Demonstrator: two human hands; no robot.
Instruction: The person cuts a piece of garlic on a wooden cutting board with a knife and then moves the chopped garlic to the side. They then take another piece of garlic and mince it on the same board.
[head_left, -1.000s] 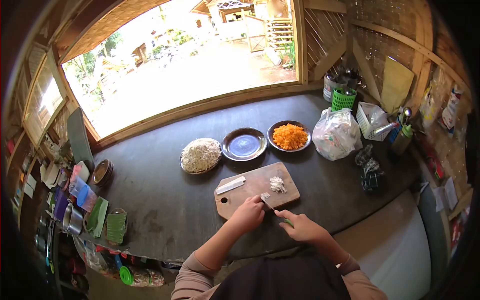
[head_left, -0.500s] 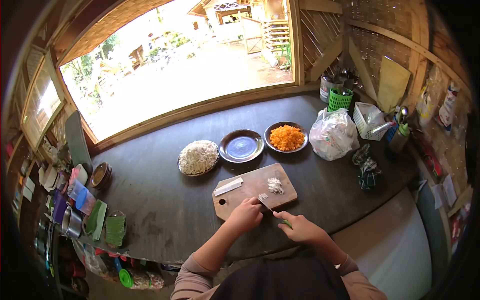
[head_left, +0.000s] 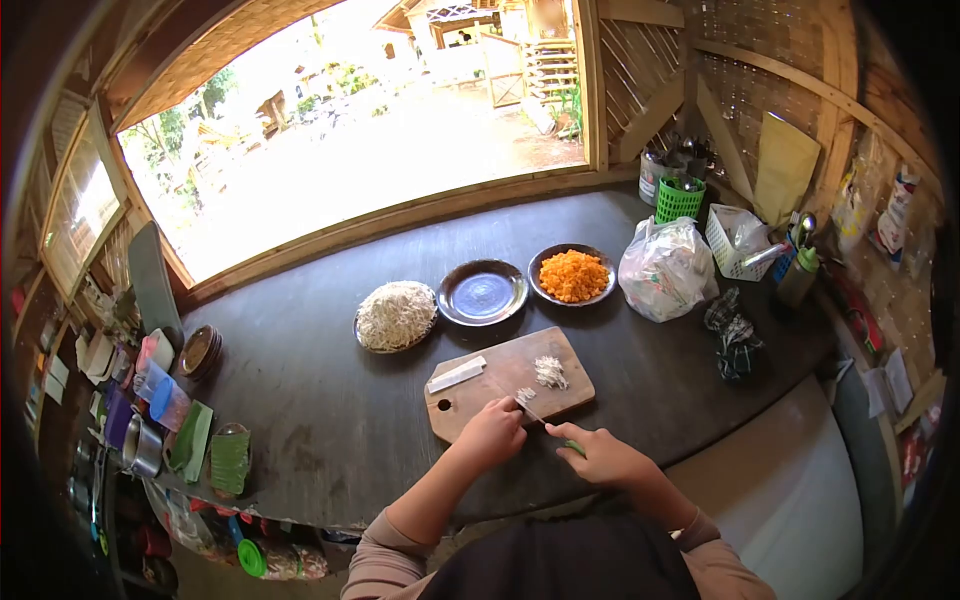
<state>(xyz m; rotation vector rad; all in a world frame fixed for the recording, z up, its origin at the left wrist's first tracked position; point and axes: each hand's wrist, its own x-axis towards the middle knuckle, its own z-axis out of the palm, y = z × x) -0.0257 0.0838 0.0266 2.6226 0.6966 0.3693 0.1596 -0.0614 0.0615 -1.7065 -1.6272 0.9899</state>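
A wooden cutting board (head_left: 518,352) lies on the dark table. My right hand (head_left: 610,458) is closed round the green handle of a knife (head_left: 574,446), whose blade slants over the board's near edge to my left fingertips. On that edge, my left hand (head_left: 493,433) has its fingers curled down; what they hold is hidden. Small white cut bits (head_left: 526,394) lie by the blade. Beyond them sits a small heap of chopped white pieces (head_left: 550,373). Pale white strips (head_left: 457,374) rest at the board's left, above its hole.
Behind the board stand a plate of white shreds (head_left: 398,316), a dark plate (head_left: 483,292) and a plate of orange bits (head_left: 573,275). A plastic bag (head_left: 667,268) and a checked cloth (head_left: 734,335) are at right. Green leaf pieces (head_left: 231,460) lie at the left edge.
The knife and my right hand have shifted very slightly at the board's near edge. Everything else stays where it was.
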